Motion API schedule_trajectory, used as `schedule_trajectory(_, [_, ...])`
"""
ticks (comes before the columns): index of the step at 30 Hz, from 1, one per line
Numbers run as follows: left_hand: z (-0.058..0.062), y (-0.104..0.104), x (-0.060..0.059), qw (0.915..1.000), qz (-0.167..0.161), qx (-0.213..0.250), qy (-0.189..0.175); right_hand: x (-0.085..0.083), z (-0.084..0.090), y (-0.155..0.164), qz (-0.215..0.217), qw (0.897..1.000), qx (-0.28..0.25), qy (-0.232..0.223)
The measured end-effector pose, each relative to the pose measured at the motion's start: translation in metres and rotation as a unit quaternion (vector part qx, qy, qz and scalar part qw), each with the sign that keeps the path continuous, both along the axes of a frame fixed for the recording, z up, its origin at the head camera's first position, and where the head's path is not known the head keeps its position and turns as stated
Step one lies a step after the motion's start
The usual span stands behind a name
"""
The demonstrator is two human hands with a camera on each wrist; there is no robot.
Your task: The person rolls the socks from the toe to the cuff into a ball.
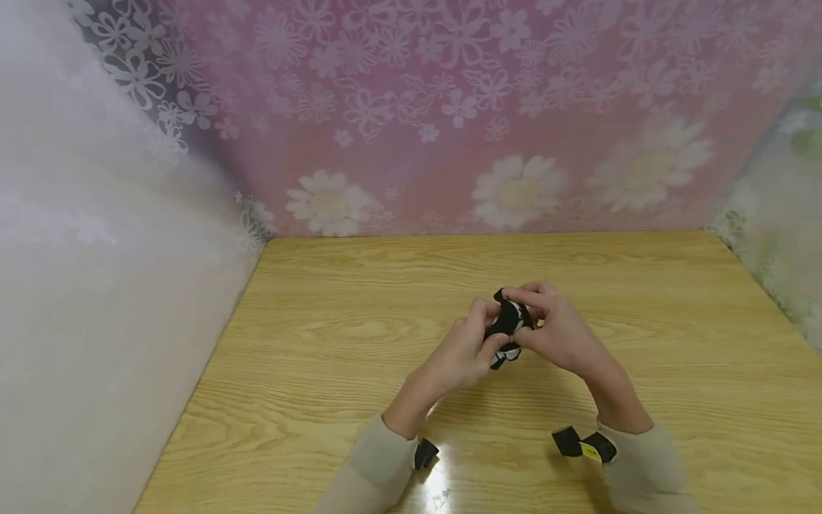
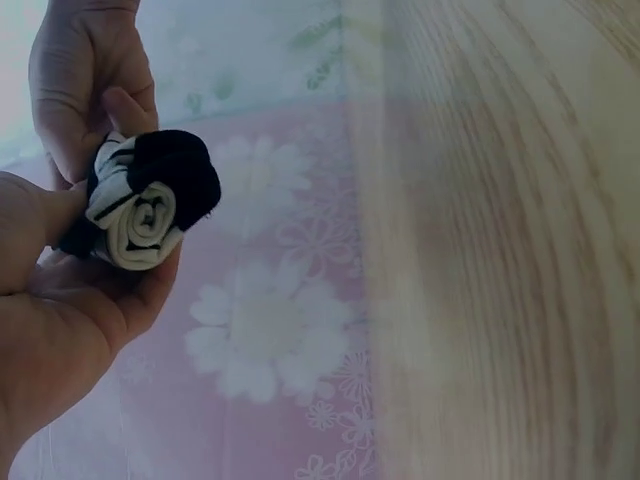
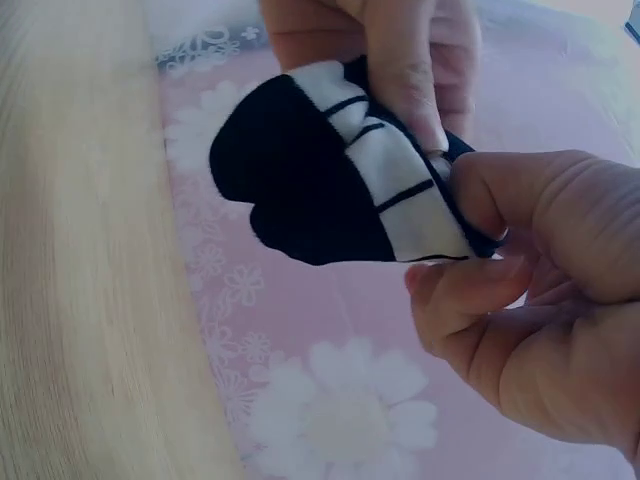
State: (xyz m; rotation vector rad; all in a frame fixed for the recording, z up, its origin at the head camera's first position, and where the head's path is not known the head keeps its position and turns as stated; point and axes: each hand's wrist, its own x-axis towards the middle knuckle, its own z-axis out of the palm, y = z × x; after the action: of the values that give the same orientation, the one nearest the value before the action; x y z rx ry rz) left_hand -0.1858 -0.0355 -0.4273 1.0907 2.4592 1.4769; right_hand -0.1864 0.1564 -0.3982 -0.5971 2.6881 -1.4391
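Sleeves of beige cloth framed the near edge, and between them both hands met over the middle of the counter (image 1: 642, 300). Held above it, clear of the wood, was a rolled black-and-white sock (image 1: 509, 325), its white spiral end showing at the left wrist. Her left hand (image 1: 465, 353) cupped the roll from below, fingers curled around it; the right hand (image 1: 555, 325) pinched the black cuff. It looked like the cuff was being turned over the bundle. Finishing that would call for stretching the cuff wide without loosening the roll. Floral sheets (image 1: 449, 107) walled the space.
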Motion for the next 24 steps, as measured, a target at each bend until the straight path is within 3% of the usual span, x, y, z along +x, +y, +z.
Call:
schedule_trajectory(4, [-0.002, 0.0, -0.002, 0.9997, -0.024, 0.001, 0.004, -0.003, -0.001, 0.007, 0.013, 0.996, -0.046, -0.069])
schedule_trajectory(8, [-0.003, -0.001, -0.002, 0.9981, -0.036, -0.019, 0.046, -0.006, -0.004, 0.014, 0.027, 0.986, -0.093, -0.138])
schedule_trajectory(11, [-0.003, -0.003, -0.003, 0.9978, -0.044, -0.021, 0.046, -0.009, -0.009, 0.019, 0.041, 0.977, -0.118, -0.173])
schedule_trajectory(14, [-0.003, -0.004, -0.003, 0.9983, -0.057, 0.004, 0.014, -0.014, -0.016, 0.025, 0.072, 0.969, -0.152, -0.183])
schedule_trajectory(20, [0.003, -0.005, -0.003, 0.9961, -0.078, 0.026, 0.033, -0.022, -0.03, 0.028, 0.187, 0.945, -0.194, -0.183])
schedule_trajectory(21, [0.004, -0.006, -0.004, 0.996, -0.077, 0.032, 0.033, -0.022, -0.031, 0.027, 0.191, 0.944, -0.195, -0.188])
schedule_trajectory(24, [0.004, -0.008, -0.006, 0.9935, -0.08, 0.078, -0.022, -0.021, -0.031, 0.022, 0.162, 0.946, -0.199, -0.197])
